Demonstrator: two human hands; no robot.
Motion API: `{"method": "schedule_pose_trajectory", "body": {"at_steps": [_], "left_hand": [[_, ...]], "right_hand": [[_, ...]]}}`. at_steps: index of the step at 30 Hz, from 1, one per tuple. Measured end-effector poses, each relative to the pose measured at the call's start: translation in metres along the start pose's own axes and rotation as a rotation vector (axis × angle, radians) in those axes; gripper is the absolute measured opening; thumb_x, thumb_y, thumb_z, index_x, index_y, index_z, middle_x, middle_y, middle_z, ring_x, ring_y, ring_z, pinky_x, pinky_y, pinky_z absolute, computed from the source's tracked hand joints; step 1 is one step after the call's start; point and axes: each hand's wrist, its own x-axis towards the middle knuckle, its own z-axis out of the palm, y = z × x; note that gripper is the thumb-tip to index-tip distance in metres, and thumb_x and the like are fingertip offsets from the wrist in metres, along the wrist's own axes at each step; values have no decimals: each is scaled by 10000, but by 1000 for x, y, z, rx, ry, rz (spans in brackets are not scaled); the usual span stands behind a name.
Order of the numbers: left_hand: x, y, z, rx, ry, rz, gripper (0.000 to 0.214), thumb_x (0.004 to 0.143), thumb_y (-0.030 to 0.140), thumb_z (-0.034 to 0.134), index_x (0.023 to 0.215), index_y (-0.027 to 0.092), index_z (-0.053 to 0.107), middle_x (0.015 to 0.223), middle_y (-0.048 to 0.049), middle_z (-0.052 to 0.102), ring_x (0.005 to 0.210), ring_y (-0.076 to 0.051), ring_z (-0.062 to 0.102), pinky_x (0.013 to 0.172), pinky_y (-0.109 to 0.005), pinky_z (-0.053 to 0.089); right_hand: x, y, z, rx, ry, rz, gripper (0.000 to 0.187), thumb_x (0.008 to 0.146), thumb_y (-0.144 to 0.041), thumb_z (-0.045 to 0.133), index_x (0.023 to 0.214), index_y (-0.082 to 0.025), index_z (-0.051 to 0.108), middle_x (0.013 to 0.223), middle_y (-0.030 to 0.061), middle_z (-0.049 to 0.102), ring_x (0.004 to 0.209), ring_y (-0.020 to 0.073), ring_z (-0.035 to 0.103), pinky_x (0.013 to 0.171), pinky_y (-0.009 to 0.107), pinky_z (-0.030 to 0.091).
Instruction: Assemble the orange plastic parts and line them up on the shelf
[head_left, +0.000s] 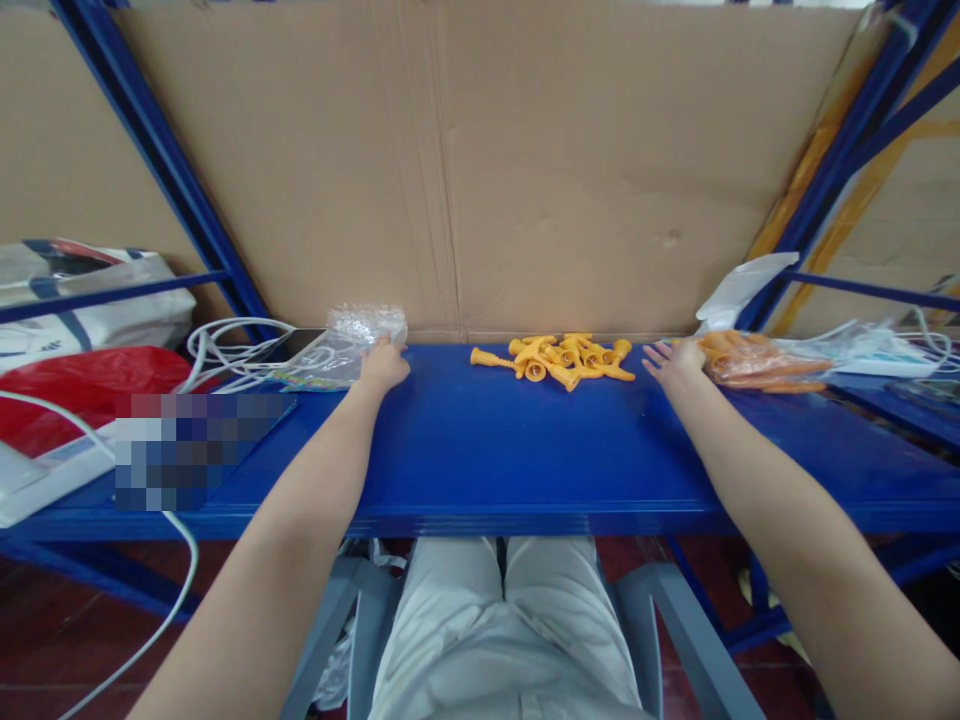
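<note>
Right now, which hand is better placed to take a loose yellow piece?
Probably the right hand: open, it lies close to the loose yellow pieces; the left hand is at the clear plastic.

Desk [540,450], blue, metal-framed, cardboard panel [600,170] upright behind. Centre: one loose pile of yellow-orange plastic pieces [562,360], Y-shaped with cupped ends, lying toward the back edge. Left: clear plastic bags [322,360], left hand [385,365] at their right end, grip unclear; beside them, coiled white cable [225,350], red bag [105,385] and a pixelated flat item [202,440]. Right: clear bag of orange pieces [780,368], right hand [675,365] at its left end, fingers spread. Below: light trousers [502,620], grey chair [675,620], dark red floor [67,650].
</note>
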Motion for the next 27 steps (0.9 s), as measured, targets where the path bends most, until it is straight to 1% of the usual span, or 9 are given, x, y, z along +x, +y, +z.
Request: {"method": "schedule_pose_trajectory", "body": {"at_steps": [2,4,6,8,10,14,16,21,27], "left_hand": [[-1,2,-1,-10,5,23,571,852,151,474,1402,135,624,1656,-156,367,1544,-357,304,1238,-553,307],[-1,3,-1,-13,12,41,570,846,143,468,1392,138,633,1654,-146,374,1543,-348,309,1243,-539,307],[-1,3,-1,-17,19,54,569,840,137,473,1382,143,644,1649,-138,386,1538,-347,321,1242,-527,318],[1,2,1,-20,28,65,571,834,129,475,1376,140,652,1644,-140,395,1533,-344,335,1242,-518,325],[2,1,3,-18,40,71,573,829,125,473,1372,133,655,1641,-140,402,1530,-325,350,1247,-482,330],[7,-2,10,-14,74,63,565,829,127,456,1355,115,664,1629,-126,428,1510,-273,396,1242,-377,343],[10,-4,13,-15,89,68,559,825,130,459,1341,117,673,1617,-120,448,1497,-267,418,1237,-367,351],[15,-9,19,-31,114,96,535,816,142,471,1301,120,695,1590,-132,483,1483,-289,437,1222,-407,380],[20,-13,24,-45,137,116,530,786,135,513,1280,142,707,1548,-118,537,1460,-272,472,1216,-390,391]], "right_hand": [[7,-1,-10,33,24,56,469,977,-170,166,1221,-286,549,1336,106,609,1009,157,734,834,395,588],[12,-1,-17,33,47,46,495,978,-177,129,1142,-295,581,1302,105,616,1034,181,730,854,430,582],[15,-1,-19,29,72,23,524,995,-219,87,994,-294,606,1229,99,644,1059,205,719,891,438,567],[16,-1,-20,41,94,6,548,1014,-266,52,841,-282,572,1171,98,660,1058,211,710,902,402,554],[13,-2,-20,77,121,9,527,1032,-292,61,772,-273,519,1166,89,659,1015,191,710,865,351,554],[-1,-6,-20,263,164,73,417,1070,-321,164,843,-256,507,1237,42,632,835,93,692,745,242,547],[-8,-8,-20,351,174,101,377,1084,-334,193,891,-251,507,1258,30,626,766,63,667,709,209,531],[-11,-9,-22,394,159,119,375,1099,-357,209,1008,-261,560,1175,22,657,713,69,656,708,224,530],[0,-5,-24,379,132,93,412,1088,-440,206,1156,-297,587,1138,21,665,760,103,683,719,276,551]]}}
